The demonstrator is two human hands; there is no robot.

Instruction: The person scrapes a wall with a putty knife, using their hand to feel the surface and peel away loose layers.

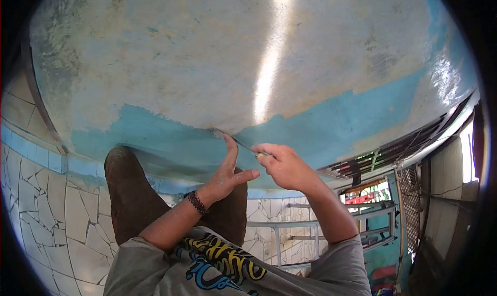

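Note:
In the head view my right hand (283,165) is closed around a thin-bladed scraper (244,145), its handle mostly hidden in the fist. The blade reaches up and left to the wall (207,68), where the blue paint meets bare, mottled grey-beige plaster. My left hand (226,176) has its fingers stretched out and the thumb apart. Its fingertips are right by the blade's far end, at the ragged paint edge. Pale dust specks the left hand and forearm, and a dark bracelet (196,202) circles that wrist.
Blue paint (150,133) covers a band along the lower wall. My knee (120,159) is bent close to it. A metal ladder (300,225) stands behind on the right, below a slatted window opening (383,159). Cracked-pattern tiles (85,218) cover the floor.

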